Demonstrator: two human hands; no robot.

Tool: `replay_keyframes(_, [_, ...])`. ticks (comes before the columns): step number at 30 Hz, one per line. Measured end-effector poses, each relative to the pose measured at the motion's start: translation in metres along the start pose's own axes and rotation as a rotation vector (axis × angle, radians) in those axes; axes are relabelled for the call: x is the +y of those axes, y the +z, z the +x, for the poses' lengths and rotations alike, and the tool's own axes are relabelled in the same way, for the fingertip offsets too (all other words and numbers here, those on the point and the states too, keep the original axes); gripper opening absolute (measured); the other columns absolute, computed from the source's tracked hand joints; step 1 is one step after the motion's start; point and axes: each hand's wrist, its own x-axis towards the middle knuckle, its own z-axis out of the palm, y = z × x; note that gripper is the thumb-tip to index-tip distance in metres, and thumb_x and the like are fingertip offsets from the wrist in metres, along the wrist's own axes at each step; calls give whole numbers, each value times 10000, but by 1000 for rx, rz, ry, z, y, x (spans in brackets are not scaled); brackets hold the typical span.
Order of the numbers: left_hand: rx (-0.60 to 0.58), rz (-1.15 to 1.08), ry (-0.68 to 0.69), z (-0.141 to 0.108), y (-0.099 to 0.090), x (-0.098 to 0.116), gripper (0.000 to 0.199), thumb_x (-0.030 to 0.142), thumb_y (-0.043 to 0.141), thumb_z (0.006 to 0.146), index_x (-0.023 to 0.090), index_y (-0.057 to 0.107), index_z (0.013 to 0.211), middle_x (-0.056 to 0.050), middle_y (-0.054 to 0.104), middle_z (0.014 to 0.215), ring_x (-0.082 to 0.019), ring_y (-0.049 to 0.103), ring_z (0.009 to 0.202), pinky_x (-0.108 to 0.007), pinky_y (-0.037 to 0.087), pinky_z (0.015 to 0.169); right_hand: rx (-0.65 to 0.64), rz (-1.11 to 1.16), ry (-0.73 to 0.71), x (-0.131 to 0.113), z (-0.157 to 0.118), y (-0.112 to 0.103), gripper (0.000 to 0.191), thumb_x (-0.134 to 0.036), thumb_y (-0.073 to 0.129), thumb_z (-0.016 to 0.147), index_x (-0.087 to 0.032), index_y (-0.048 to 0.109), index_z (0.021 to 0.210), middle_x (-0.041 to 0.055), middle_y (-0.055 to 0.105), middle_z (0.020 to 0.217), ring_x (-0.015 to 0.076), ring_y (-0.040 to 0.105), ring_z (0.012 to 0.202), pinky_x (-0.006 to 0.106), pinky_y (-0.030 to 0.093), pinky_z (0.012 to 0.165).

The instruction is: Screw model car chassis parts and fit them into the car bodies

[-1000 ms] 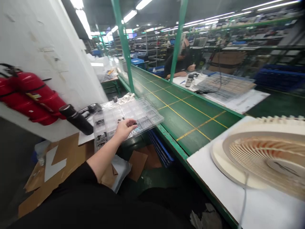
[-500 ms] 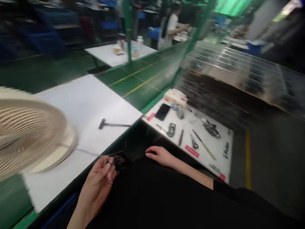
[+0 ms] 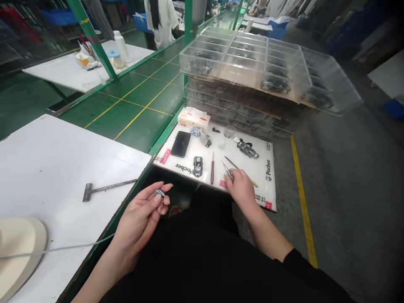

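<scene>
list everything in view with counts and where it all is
small metal part: 1, silver, between left fingertips
tweezers: 1, silver, in right hand
white mat: 1, white, on bench edge, printed Pocher
phone: 1, black, on mat
tissue box: 1, white and red, on mat's far edge
model car body: 1, silver, on mat
brown-handled awl: 1, brown and metal, on mat
transparent parts trays: several stacked, on cardboard, beyond mat
T-shaped metal tool: 1, dark grey, on white board
white board: 1, white, left of hands
plastic bottle: 1, white, on far table
co-worker: 1, white top, far end
left hand: 1, lower left
right hand: 1, at mat's near edge
</scene>
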Motion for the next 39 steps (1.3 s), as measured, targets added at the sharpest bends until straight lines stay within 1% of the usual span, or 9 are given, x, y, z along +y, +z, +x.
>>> replay_keyframes(5, [-35, 90, 51, 3, 17, 4, 336, 256, 1102, 827, 224, 924, 1110, -127, 903, 1291, -122, 745, 771, -217, 669, 687, -3, -85, 12, 3, 6, -2, 363, -456, 679, 1181, -187, 791, 1397, 153, 785, 1375, 321, 735, 1273, 506, 591, 1140])
replay_keyframes(9, [2, 157, 37, 1, 24, 3, 436, 266, 1122, 791, 199, 934, 1179, -134, 897, 1329, -166, 844, 869, -244, 731, 792, 19, -148, 45, 20, 17, -18, 452, -416, 544, 1197, -137, 821, 1421, 241, 774, 1410, 390, 698, 1296, 516, 541, 1165])
replay_keyframes(17, [-111, 96, 26, -5, 33, 2, 509, 218, 1111, 818, 225, 920, 1289, -120, 900, 1335, -231, 925, 1005, -271, 758, 867, -75, -182, 30, 48, 41, -32, 409, -440, 660, 1091, -116, 862, 1237, 264, 801, 1232, 428, 715, 1180, 545, 560, 1075])
replay_keyframes(20, [-133, 124, 80, -6, 33, 1, 482, 202, 1098, 834, 222, 914, 1279, -108, 904, 1266, -226, 919, 952, -288, 760, 851, -19, -185, -3, 30, 32, -34, 499, -467, 582, 1116, -94, 832, 1335, 312, 783, 1347, 488, 673, 1274, 623, 511, 1140])
replay_keyframes(22, [-143, 163, 135, -6, 32, -1, 466, 196, 1073, 871, 231, 895, 1301, -91, 893, 1234, -214, 907, 923, -297, 759, 838, -16, -164, -71, 8, 21, -30, 526, -477, 503, 1164, -117, 805, 1399, 287, 778, 1424, 459, 674, 1322, 592, 495, 1178])
replay_keyframes(25, [-151, 216, 216, -6, 32, -3, 451, 186, 1035, 919, 241, 854, 1329, -77, 878, 1221, -206, 895, 909, -325, 763, 857, -108, -123, -191, -30, 9, -16, 467, -512, 509, 1194, -207, 805, 1387, 179, 836, 1336, 377, 725, 1285, 501, 506, 1154])
replay_keyframes(28, [-175, 232, 247, -7, 33, -3, 394, 201, 1012, 953, 235, 829, 1300, -86, 880, 1237, -217, 896, 938, -342, 762, 874, -165, -126, -204, -56, 7, 1, 440, -499, 542, 1186, -198, 777, 1404, 181, 855, 1279, 385, 745, 1220, 510, 507, 1092])
replay_keyframes(33, [-200, 215, 251, -10, 30, -2, 354, 224, 996, 981, 220, 825, 1291, -106, 895, 1240, -220, 898, 951, -349, 757, 896, -213, -169, -151, -71, 13, 15, 492, -420, 539, 1172, -117, 696, 1526, 254, 828, 1398, 422, 755, 1250, 528, 521, 1064])
replay_keyframes(39, [-238, 205, 294, -9, 25, -5, 390, 184, 994, 977, 259, 846, 1330, -69, 878, 1203, -201, 881, 967, -333, 737, 900, -252, -207, -96, -76, 19, 8, 526, -356, 531, 1167, -91, 648, 1606, 256, 851, 1354, 410, 817, 1187, 479, 567, 986])
